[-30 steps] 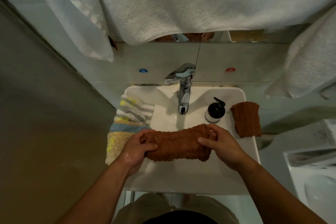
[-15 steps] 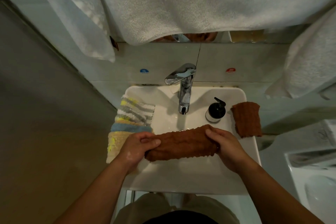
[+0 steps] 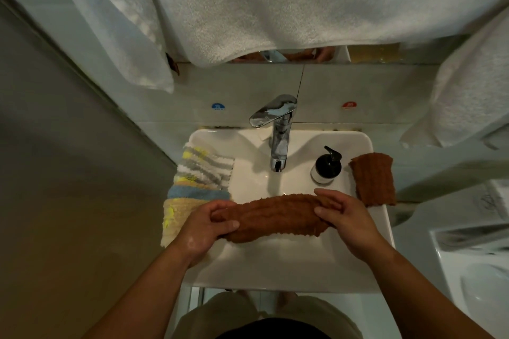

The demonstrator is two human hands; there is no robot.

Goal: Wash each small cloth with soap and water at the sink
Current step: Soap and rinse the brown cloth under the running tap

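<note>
Left hand, right hand round cloth

Signs, two items, neither legible.
1. Blue round sticker, on the wall tile above the sink, left of the tap: white print too small to read.
2. Red round sticker, same tile row, right of the tap: print likewise unreadable.

Both forearms reach up from the lower corners toward mid-frame, where the left hand curls fingers and thumb round one end of a rolled brown cloth and the right hand grips the other end.
</note>
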